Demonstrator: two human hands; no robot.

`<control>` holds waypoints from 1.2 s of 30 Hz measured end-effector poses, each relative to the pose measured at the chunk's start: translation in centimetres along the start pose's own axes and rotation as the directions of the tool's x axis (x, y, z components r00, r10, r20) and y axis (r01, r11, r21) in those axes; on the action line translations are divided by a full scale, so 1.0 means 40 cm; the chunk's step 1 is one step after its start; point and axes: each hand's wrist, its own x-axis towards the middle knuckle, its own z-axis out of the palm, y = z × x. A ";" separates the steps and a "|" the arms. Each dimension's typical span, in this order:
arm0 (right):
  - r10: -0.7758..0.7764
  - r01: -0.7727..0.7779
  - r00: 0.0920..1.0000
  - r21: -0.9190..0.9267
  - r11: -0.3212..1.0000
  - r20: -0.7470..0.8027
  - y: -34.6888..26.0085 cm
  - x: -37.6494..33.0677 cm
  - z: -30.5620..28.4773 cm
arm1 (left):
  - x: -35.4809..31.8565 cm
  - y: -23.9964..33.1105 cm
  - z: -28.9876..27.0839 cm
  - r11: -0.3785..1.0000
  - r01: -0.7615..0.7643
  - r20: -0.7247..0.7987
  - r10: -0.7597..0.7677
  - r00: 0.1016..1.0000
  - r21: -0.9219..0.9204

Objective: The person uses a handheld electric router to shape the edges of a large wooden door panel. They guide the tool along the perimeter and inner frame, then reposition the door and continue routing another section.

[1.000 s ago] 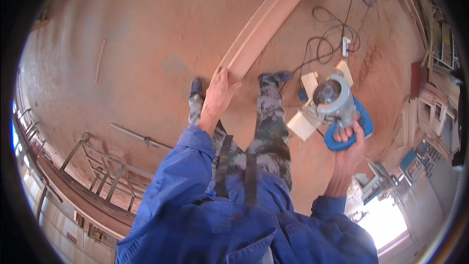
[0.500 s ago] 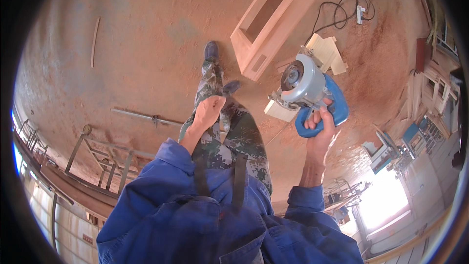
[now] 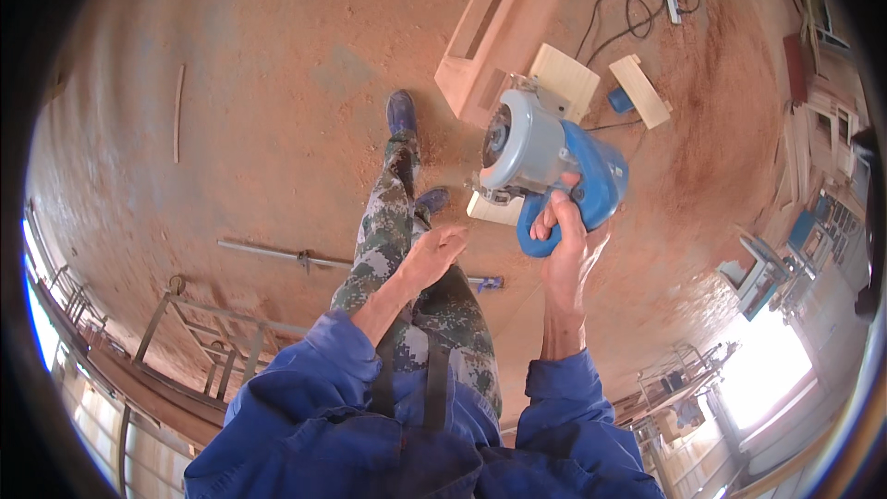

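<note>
A circular saw (image 3: pixel 540 150) with a grey guard and a blue body hangs in front of me, right of centre. My right hand (image 3: pixel 565 236) is wrapped round its blue rear handle, and the round blade side faces left. My left hand (image 3: pixel 432 257) hovers over my thigh, fingers curled together, apart from the saw; I see nothing in it. Beyond the saw, a pale wood board (image 3: pixel 565 81) lies on the floor. Another light board (image 3: pixel 640 92) rests beside a blue object (image 3: pixel 621 99). Part of a further wood piece (image 3: pixel 495 210) shows below the saw.
A long reddish wooden frame (image 3: pixel 462 83) lies ahead. Black cable (image 3: pixel 605 7) loops toward a white power strip (image 3: pixel 674 6). A long bar clamp (image 3: pixel 268 250) crosses the floor behind my legs. A metal stand (image 3: pixel 251 342) is at lower left; a thin strip (image 3: pixel 178 115) lies far left. Sawdust covers the floor.
My right hand has carried the saw to the left and closer to me. My left hand has moved right and slightly down. More of the boards beyond the saw now shows.
</note>
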 end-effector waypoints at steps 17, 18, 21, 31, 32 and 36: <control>-0.006 0.005 1.000 -0.061 0.998 -0.016 0.011 -0.015 0.069 | 0.092 0.033 0.059 0.778 -0.011 0.027 0.036 0.999 -0.628; 0.007 -0.007 1.000 -0.056 0.998 -0.016 0.012 -0.008 0.082 | 0.105 0.030 0.056 0.791 -0.030 -0.003 0.036 0.999 -0.611; 0.035 -0.036 0.999 -0.024 0.999 -0.040 0.003 0.002 0.078 | 0.120 0.028 0.061 0.799 -0.048 -0.031 0.037 0.999 -0.599; 0.068 -0.080 0.991 -0.107 0.991 -0.111 -0.028 0.024 0.098 | 0.095 0.051 0.026 0.914 0.051 0.096 -0.013 0.995 -0.403; 0.065 -0.082 0.989 -0.130 0.988 -0.132 -0.033 0.020 0.102 | 0.094 0.051 0.022 0.925 0.050 0.114 -0.008 0.993 -0.378; 0.070 -0.088 0.988 -0.125 0.988 -0.139 -0.026 0.027 0.081 | 0.093 0.081 0.007 0.925 0.017 0.140 0.039 0.989 -0.381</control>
